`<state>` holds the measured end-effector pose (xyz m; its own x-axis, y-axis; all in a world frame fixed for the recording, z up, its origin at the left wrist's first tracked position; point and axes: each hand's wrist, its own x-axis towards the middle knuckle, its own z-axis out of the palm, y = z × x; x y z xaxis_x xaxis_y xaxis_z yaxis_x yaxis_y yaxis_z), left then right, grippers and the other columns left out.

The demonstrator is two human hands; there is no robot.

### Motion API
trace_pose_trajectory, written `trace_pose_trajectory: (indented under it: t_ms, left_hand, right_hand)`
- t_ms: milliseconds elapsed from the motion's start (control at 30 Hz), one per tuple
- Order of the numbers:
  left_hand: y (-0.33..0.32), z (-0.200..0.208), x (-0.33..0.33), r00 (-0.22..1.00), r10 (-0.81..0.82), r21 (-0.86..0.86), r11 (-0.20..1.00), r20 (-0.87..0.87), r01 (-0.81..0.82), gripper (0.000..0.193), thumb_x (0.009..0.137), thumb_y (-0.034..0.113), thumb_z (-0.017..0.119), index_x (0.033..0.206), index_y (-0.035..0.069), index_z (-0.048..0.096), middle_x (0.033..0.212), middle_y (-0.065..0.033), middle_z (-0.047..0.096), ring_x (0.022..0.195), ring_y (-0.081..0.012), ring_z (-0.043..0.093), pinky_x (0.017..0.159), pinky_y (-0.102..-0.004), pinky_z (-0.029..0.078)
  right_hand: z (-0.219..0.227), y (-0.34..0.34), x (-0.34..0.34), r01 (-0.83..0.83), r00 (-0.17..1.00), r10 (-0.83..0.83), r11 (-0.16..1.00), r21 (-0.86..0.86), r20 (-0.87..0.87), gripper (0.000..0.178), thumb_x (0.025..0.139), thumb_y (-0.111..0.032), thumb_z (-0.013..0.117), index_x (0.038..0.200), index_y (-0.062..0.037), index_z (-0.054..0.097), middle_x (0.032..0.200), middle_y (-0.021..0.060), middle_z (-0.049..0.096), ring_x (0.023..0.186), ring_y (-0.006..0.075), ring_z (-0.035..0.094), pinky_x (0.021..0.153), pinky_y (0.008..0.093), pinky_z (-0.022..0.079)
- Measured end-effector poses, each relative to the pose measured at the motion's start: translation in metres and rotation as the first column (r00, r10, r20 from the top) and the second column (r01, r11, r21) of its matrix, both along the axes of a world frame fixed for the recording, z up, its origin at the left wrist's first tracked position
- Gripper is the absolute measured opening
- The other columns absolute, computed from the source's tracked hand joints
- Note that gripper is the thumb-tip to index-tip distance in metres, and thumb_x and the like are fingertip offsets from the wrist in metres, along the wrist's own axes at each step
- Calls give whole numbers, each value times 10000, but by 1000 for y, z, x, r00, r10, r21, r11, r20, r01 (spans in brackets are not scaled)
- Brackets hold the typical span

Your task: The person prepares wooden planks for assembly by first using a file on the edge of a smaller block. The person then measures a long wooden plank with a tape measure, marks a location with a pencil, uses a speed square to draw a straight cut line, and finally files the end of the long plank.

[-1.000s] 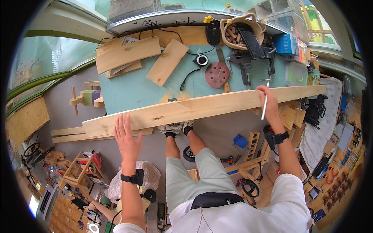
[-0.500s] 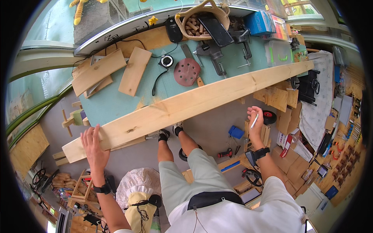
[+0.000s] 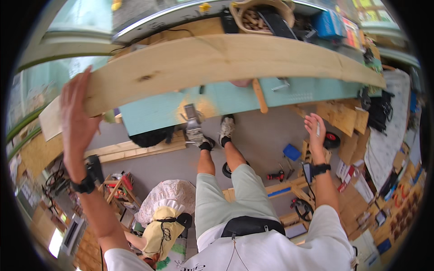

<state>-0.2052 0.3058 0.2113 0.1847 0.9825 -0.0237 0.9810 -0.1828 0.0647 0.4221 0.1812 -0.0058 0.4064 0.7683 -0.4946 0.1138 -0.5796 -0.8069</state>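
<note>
A long pale wooden plank is raised at its left end and slants across the blue-green workbench. My left hand grips that left end, with the fingers along its side and the thumb under the lower edge. Its far right end appears to rest near the bench's right side. My right hand is away from the plank, over the floor at right, loosely closed on a slim white pen. From under the plank, a wooden handle sticks out over the bench's front edge.
A woven basket of wood pieces with a black phone stands behind the plank. A metal vise juts from the bench front. Several boards lie below it. Another person in a yellow cap is close at lower left.
My left hand has lifted the plank's left end up and toward the far side, and it now covers most of the bench top. My right hand has shifted slightly right, still with the pen.
</note>
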Motion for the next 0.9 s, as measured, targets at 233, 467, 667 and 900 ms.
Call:
trace_pose_trajectory:
  t_ms: [233, 467, 667, 900]
  left_hand:
    - [-137, -102, 39, 987, 85, -231, 972, 140, -51, 823, 619, 75, 787, 1392, 64, 504, 1261, -141, 532, 1240, -335, 498, 1196, -519, 286]
    - [-158, -155, 79, 978, 153, -177, 976, 142, -127, 846, 621, 121, 832, 1394, 64, 492, 1273, -136, 525, 1255, -330, 482, 1174, -523, 302]
    - [-130, -173, 90, 967, 54, -291, 956, 249, 21, 822, 728, 233, 847, 1440, 72, 467, 1378, -158, 504, 1317, -348, 455, 1178, -521, 305]
    - [-26, -223, -29, 938, 276, -144, 958, 209, -249, 831, 836, 285, 787, 1514, 56, 365, 1514, -198, 443, 1409, -380, 410, 1158, -466, 363]
  right_hand:
    - [19, 18, -9, 275, 727, -234, 961, -37, -646, 604, 1059, -505, 492, 1447, -43, 452, 1364, 112, 565, 1250, 221, 547, 1105, 360, 421]
    - [-15, 29, -26, 196, 653, -248, 968, -157, -715, 447, 1033, -346, 615, 1352, -46, 528, 1297, 83, 586, 1160, 200, 568, 1062, 377, 464]
    - [-47, 32, -35, 193, 691, -248, 969, -157, -679, 326, 1027, -232, 632, 1290, -44, 589, 1232, 67, 645, 1179, 194, 586, 1084, 361, 467]
    - [-45, 28, -41, 199, 773, -225, 974, -110, -593, 313, 1026, -249, 636, 1266, -52, 594, 1189, 55, 657, 1152, 185, 597, 1041, 339, 493]
